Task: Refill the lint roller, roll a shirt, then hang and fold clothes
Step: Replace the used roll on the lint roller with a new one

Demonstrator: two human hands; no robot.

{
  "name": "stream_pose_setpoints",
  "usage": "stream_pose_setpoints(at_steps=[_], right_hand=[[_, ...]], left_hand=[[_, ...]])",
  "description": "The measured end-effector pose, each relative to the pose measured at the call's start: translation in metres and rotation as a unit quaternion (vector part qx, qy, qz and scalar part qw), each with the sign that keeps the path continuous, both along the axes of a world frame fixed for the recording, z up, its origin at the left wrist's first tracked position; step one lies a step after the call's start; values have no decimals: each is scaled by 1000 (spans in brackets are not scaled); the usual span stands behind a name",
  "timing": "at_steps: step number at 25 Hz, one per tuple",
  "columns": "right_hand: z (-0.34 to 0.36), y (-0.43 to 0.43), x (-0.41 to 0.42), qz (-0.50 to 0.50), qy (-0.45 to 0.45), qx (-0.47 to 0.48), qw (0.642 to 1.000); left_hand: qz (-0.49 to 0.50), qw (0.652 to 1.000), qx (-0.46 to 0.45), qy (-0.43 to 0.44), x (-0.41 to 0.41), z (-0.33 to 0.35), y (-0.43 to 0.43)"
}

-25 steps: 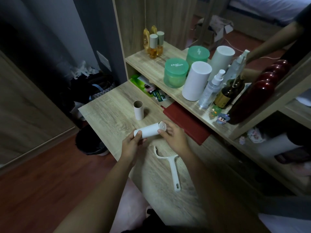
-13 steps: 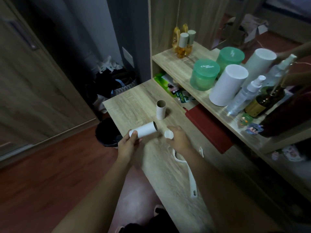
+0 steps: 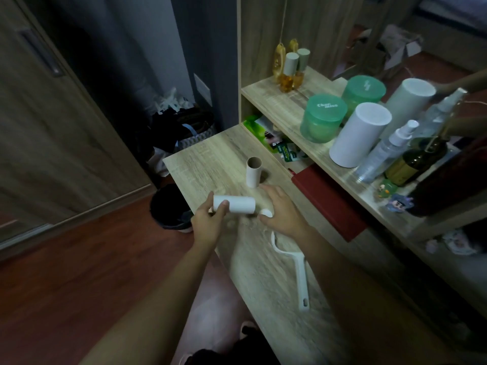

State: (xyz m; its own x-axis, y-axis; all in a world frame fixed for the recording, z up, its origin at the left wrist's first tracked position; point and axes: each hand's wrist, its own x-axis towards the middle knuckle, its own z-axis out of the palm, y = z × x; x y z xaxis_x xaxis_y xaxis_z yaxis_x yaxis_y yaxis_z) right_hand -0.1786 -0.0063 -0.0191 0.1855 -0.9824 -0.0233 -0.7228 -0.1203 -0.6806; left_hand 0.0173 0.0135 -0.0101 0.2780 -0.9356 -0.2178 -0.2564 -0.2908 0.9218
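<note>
White handle (image 3: 299,270): lies flat on the wooden desk (image 3: 210,159), nearest the person. The shaft runs toward the person and the curved head end points to the hands, partly hidden by the right wrist.
Right hand (image 3: 283,214): fingers curled downward, pinching a small white cap (image 3: 266,213) at the fingertips. Blur prevents a finer reading.
Left hand (image 3: 208,223): grasps the refill roll (image 3: 235,204) by its left end, thumb laid across the front.
Refill roll position: held just above the desk between the two hands, long axis left to right. Its right end faces the cap, close but apart.
Governing relation: the handle lies on the near side of the roll, its shaft roughly crosswise to the roll's axis. The right hand is the nearer hand to it.
Assessment: refill in progress, roll not yet on the handle. The right hand would need to free itself of the cap, or seat it, before lifting the handle.
Desk edge: the left hand works beside the left edge, with a black bin (image 3: 168,206) on the floor below. A dropped roll could go over.
Cardboard core (image 3: 253,172): stands upright just beyond the roll, apart from it.
Open room: bare desk lies to the left of the core.
Red book (image 3: 329,204): to the right of the right hand, near it.
Shelf (image 3: 279,109): jars and bottles, well apart from the work.
</note>
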Motion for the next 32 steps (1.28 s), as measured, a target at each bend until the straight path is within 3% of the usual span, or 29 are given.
stream_pose_setpoints(at_steps=[2,4,10,14,22,29,32], right_hand=[[6,2,-4,30,-9,9,999],[9,3,-9,37,-12,12,999],[13,8,-30,25,-25,-23,999],[16,9,-42,37,0,-29,999],[12,9,-44,28,9,-37,999],[9,11,-47,-13,-28,-48,998],[8,11,-51,-27,-31,-57,998]], left_hand=[[-78,986,-83,-124,-17,11,2],[-133,965,-144,-176,-31,21,1],[-207,948,-189,-153,-43,29,2],[-210,958,-164,-105,-41,31,8],[-161,969,-155,-105,-46,31,10],[-96,988,-124,-14,-46,29,8],[-116,985,-84,-99,-41,7,3]])
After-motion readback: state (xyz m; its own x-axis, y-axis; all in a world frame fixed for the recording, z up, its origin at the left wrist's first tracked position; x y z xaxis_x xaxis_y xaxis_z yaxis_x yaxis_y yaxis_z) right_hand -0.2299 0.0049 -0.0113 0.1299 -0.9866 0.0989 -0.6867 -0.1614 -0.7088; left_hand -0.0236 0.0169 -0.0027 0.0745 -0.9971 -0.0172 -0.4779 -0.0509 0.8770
